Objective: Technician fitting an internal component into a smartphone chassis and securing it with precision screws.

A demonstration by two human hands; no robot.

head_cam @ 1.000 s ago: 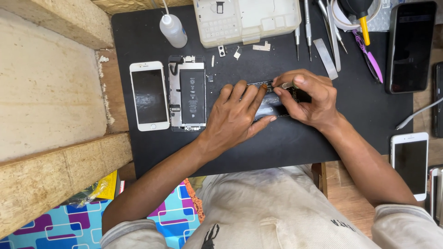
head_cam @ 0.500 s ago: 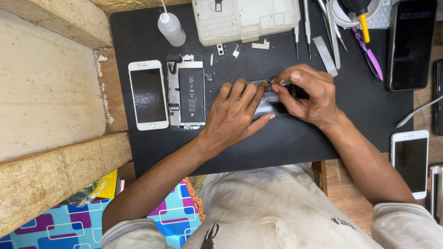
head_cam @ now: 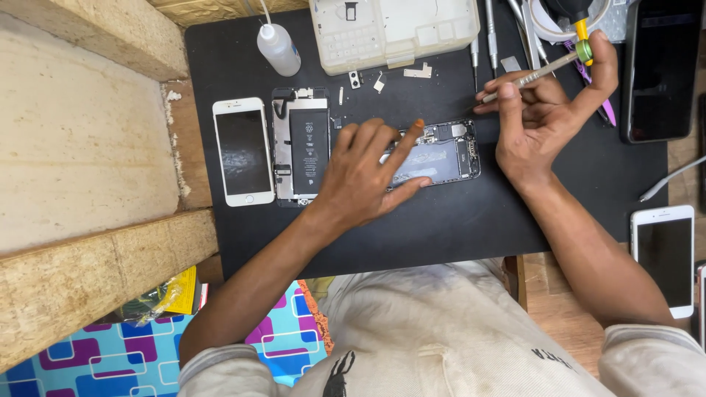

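An opened phone body (head_cam: 440, 154) lies on the black mat (head_cam: 441, 220), its inner parts showing. My left hand (head_cam: 368, 173) rests flat on its left end, fingers spread, holding it down. My right hand (head_cam: 548, 110) is lifted to the right of the phone and grips a thin metal screwdriver (head_cam: 540, 70) with a green ring near its top, the tip pointing left and off the phone. To the left lie a second opened phone with a black battery (head_cam: 301, 151) and a white phone screen (head_cam: 243, 151).
A white parts tray (head_cam: 393, 29) and a small clear bottle (head_cam: 278, 48) stand at the back. Tweezers and tools (head_cam: 515, 29) lie back right, a dark phone (head_cam: 658, 73) at far right, a white phone (head_cam: 664, 257) lower right. Wooden blocks (head_cam: 88, 147) border the left.
My right hand has lifted off the phone body and moved up and right with the screwdriver. My left hand stays on the phone, which is now uncovered.
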